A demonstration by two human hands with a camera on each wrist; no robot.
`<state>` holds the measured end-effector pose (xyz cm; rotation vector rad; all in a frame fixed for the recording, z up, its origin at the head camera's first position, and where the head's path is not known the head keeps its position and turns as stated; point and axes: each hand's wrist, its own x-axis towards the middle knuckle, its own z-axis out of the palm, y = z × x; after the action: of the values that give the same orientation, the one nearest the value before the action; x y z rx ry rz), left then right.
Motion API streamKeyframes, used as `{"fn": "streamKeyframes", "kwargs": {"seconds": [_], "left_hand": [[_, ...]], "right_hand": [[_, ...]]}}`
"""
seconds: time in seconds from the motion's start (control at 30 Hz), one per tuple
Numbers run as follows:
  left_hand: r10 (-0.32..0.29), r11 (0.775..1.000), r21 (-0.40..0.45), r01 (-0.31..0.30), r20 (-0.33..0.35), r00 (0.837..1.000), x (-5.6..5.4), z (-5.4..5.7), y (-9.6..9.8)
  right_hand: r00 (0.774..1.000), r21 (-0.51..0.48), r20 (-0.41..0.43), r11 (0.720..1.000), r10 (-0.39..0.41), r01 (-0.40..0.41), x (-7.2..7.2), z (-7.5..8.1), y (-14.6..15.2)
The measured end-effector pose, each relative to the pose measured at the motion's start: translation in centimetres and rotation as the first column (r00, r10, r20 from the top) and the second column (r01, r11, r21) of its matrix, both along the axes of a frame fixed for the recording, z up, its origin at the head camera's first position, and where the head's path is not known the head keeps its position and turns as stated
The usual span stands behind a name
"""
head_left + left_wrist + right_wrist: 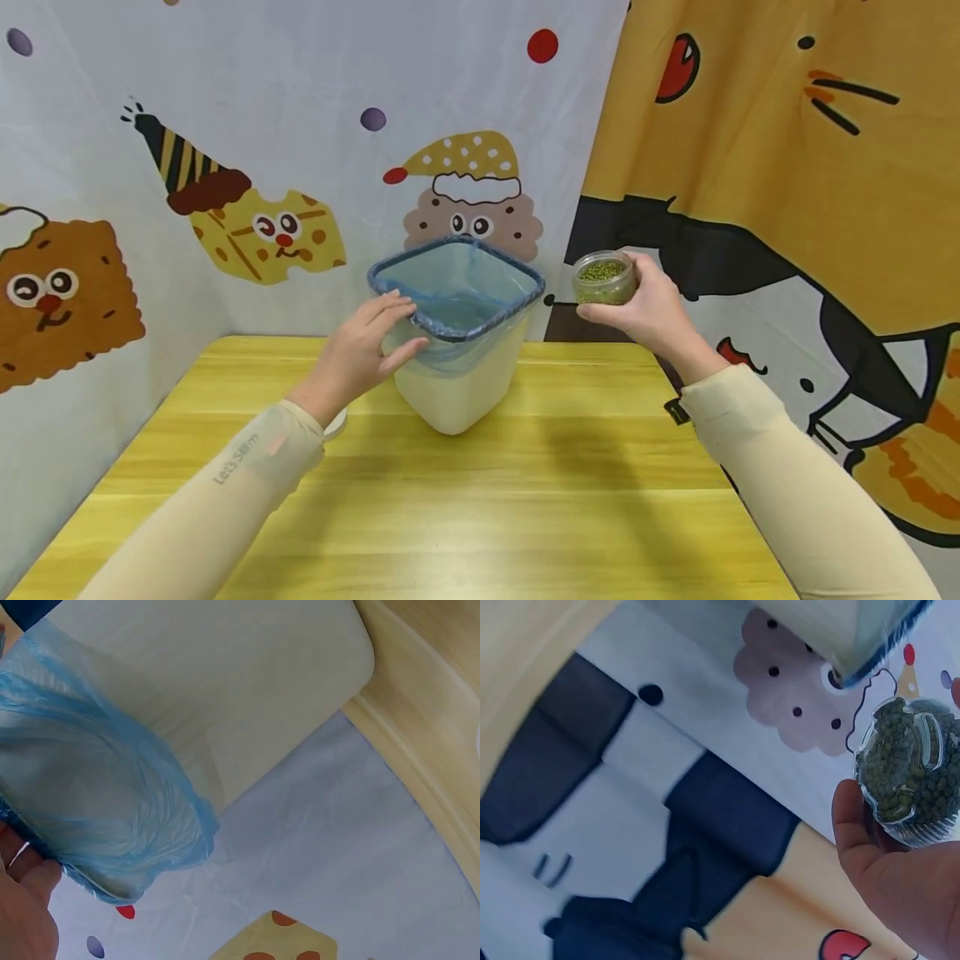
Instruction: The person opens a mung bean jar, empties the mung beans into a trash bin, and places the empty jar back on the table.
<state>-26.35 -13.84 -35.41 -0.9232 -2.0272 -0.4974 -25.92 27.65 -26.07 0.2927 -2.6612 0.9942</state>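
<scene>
A pale bin (465, 396) stands on the table with a translucent blue plastic bag (142, 795) lining it and folded over its rim. My left hand (363, 354) touches the bin's near left rim, its fingers fairly straight and the thumb on the outer side. To the right of the bin, my right hand (656, 308) holds a small clear jar (604, 287) up in the air, thumb below and fingers around its side. Small green beans (602, 272), like mung beans, fill much of the lidless jar. In the right wrist view, the beans (907, 772) show through its clear wall.
A white round object (336, 425), mostly hidden behind my left wrist, lies on the yellow wood-grain table (480, 517). Behind the table hangs a white cloth (300, 67) with cartoon figures. An orange and black printed cloth (750, 158) hangs along the right side.
</scene>
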Motion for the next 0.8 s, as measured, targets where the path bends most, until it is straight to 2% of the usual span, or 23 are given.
{"fn": "streamKeyframes", "kwargs": {"seconds": [0.3,0.43,0.6,0.8], "left_hand": [[0.005,1.0,0.024,-0.003,-0.054,0.999,-0.4,-0.1,0.1],[-0.002,0.999,0.053,0.005,-0.057,0.998,-0.6,-0.2,-0.1],[-0.011,0.997,0.073,0.015,-0.053,0.999,-0.6,-0.2,-0.3],[-0.009,0.997,0.074,0.012,-0.037,0.999,-0.7,-0.1,-0.1]], "right_hand": [[0.999,0.136,-0.026,0.99,0.027,-0.023,-3.2,5.0,-2.5],[0.998,0.19,-0.025,0.981,0.049,-0.043,-4.4,6.5,-4.1],[0.995,0.264,-0.034,0.961,0.097,-0.085,-5.5,7.4,-5.9],[0.991,0.345,-0.033,0.932,0.126,-0.107,-6.2,7.4,-7.3]]}}
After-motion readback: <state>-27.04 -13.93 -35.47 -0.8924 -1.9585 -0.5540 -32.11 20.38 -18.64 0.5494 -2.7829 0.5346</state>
